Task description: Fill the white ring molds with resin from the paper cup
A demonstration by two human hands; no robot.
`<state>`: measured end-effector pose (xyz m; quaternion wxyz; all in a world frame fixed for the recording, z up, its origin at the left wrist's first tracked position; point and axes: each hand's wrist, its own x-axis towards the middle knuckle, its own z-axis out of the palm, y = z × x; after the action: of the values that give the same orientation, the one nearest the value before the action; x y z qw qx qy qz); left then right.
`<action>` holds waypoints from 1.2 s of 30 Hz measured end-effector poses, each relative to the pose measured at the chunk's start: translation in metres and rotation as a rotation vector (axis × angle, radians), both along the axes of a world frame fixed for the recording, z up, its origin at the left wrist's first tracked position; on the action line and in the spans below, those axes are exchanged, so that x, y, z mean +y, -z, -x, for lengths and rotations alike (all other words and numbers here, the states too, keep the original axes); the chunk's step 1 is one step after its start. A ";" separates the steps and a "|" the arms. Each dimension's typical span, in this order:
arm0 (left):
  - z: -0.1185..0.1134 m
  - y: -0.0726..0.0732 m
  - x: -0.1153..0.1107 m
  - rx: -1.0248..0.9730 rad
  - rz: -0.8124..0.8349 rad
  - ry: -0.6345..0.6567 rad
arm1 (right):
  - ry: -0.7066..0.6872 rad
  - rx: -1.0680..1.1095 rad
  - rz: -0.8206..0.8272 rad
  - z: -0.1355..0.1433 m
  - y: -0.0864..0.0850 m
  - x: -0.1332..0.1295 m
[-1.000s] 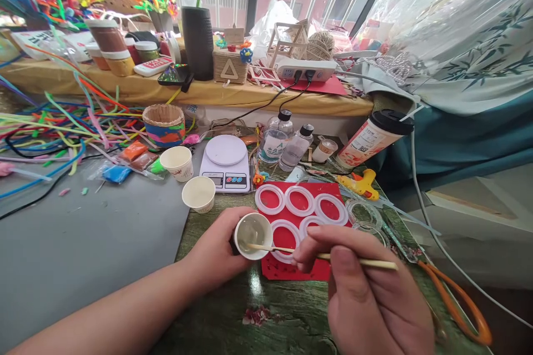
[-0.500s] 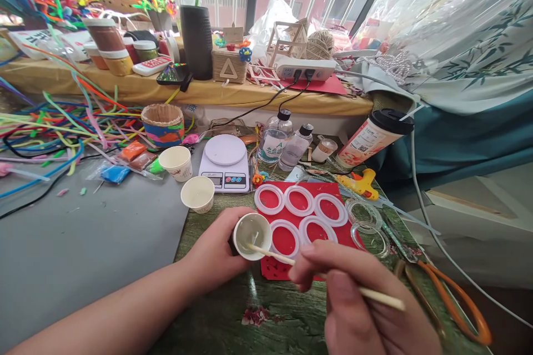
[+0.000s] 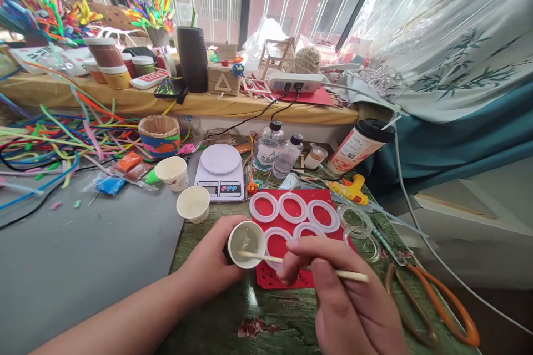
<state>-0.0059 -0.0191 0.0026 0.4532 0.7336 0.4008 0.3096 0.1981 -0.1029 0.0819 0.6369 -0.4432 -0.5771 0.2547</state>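
My left hand (image 3: 216, 255) is wrapped round a white paper cup (image 3: 260, 238) with clear liquid in it, its mouth turned toward me. Between the fingers and thumb of my right hand (image 3: 333, 283) is a thin wooden stick (image 3: 270, 258); its far end dips into the liquid. Just beyond the hands, several white ring-shaped molds (image 3: 264, 207) lie on a red sheet (image 3: 287, 282). My right hand hides part of the nearer rings. Two more paper cups (image 3: 194, 205) stand left of the held one, beside a white kitchen scale (image 3: 220, 160).
Two clear bottles (image 3: 288, 156) with black caps stand behind the red sheet. To the right are a yellow glue gun (image 3: 353, 189), clear rings (image 3: 362, 243), orange-handled scissors (image 3: 452, 302) and a tilted drink cup (image 3: 353, 147). Colourful pipe cleaners (image 3: 50, 138) cover the back left.
The stick's tip has shifted toward the left side inside the cup, and my right hand has moved left with it. The camera view has tilted slightly, so the scene sits lower.
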 end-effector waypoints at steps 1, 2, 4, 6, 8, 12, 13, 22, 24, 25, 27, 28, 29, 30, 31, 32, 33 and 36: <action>0.000 0.000 0.000 0.001 0.001 -0.001 | 0.024 0.002 -0.002 0.000 0.000 0.000; 0.000 0.000 0.001 0.003 0.001 0.000 | 0.065 -0.003 -0.014 -0.001 0.001 0.001; 0.000 0.001 0.001 0.007 0.004 0.005 | 0.100 -0.042 -0.056 -0.003 0.003 0.001; 0.001 0.002 0.002 0.008 0.010 0.006 | 0.018 -0.086 -0.062 -0.004 0.005 0.001; 0.001 0.001 0.002 0.009 0.014 0.006 | -0.002 -0.081 -0.057 -0.004 0.006 0.000; 0.000 -0.001 0.002 0.021 0.003 0.015 | 0.075 -0.064 -0.075 -0.003 0.006 -0.001; 0.000 -0.001 0.002 0.021 0.000 0.016 | 0.039 -0.070 -0.065 -0.003 0.006 -0.001; 0.000 0.000 0.000 0.009 -0.024 -0.003 | 0.020 -0.017 -0.079 0.001 0.007 0.002; 0.000 0.000 0.000 0.011 -0.020 0.001 | 0.067 -0.023 -0.067 0.001 0.008 0.003; 0.000 0.001 0.000 0.012 -0.021 0.005 | 0.099 -0.020 -0.076 0.001 0.008 0.004; 0.000 0.002 0.000 0.011 -0.025 0.010 | 0.075 0.004 -0.093 0.000 0.009 0.006; 0.000 0.002 0.000 0.009 -0.024 0.009 | 0.021 0.022 -0.088 0.000 0.009 0.006; 0.000 0.002 0.000 0.009 -0.018 0.009 | -0.022 0.038 -0.078 0.000 0.009 0.006; 0.000 0.002 0.000 0.009 -0.012 0.011 | -0.035 0.046 -0.070 0.000 0.009 0.006; 0.000 0.002 0.000 0.009 -0.007 0.014 | -0.013 0.047 -0.069 0.001 0.009 0.005; 0.000 0.002 -0.001 0.011 -0.006 0.017 | 0.031 0.042 -0.080 0.001 0.009 0.004; 0.000 0.002 -0.001 0.013 -0.011 0.020 | 0.081 0.036 -0.102 0.002 0.009 0.003; 0.001 0.002 0.000 0.014 -0.028 0.008 | 0.046 0.009 -0.105 0.003 0.007 0.000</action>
<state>-0.0073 -0.0192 0.0005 0.4415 0.7436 0.3966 0.3080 0.1953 -0.1026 0.0748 0.6676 -0.4214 -0.5762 0.2115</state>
